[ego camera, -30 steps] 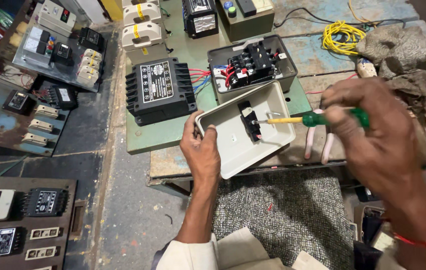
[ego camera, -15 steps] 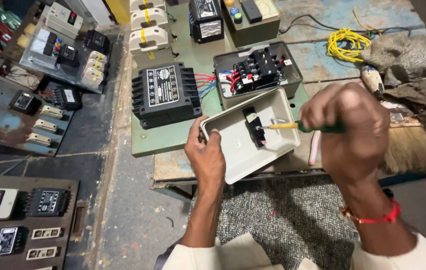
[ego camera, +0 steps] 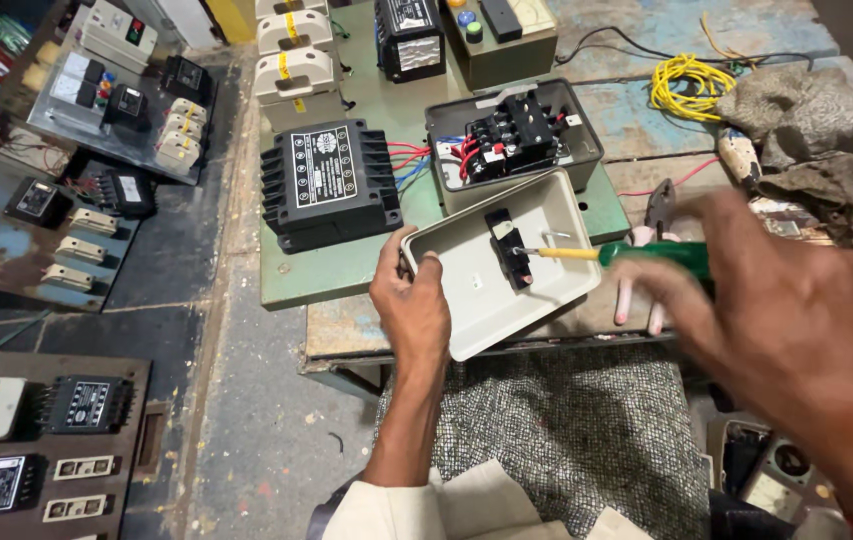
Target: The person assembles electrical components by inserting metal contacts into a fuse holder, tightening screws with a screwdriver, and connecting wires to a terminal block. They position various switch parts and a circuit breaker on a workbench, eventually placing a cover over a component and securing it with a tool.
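Left hand [ego camera: 414, 305]: fingers curled shut around the near-left corner of a shallow cream plastic enclosure lid [ego camera: 466, 275], thumb on the rim, holding it tilted with its hollow side up. Right hand [ego camera: 796, 300]: blurred and close to the camera, fingers closed around the green handle of a screwdriver with a yellow shank [ego camera: 606, 254]; the shank ran leftward into the lid, its tip touching a small black part [ego camera: 508, 248] fixed at the lid's middle. The lid sat between the two hands, overhanging the near edge of the worn wooden worktop [ego camera: 646, 110], its far rim just beside a grey open box holding a black contactor with red and blue wires [ego camera: 514, 135]. Left of that box, on a green metal plate [ego camera: 341, 270], lay a black ribbed rectangular unit with a printed label [ego camera: 331, 183], touching nothing held. Pink-handled pliers [ego camera: 646, 260] lay on the worktop just under the screwdriver. A coil of yellow wire [ego camera: 684, 85] and a crumpled grey cloth [ego camera: 816, 130] lay well apart at the far right. Open room: the speckled grey fabric [ego camera: 566, 440] below the worktop edge, and a strip of concrete floor [ego camera: 236, 400] to the left, bordered by panels bearing switchgear [ego camera: 46, 440].
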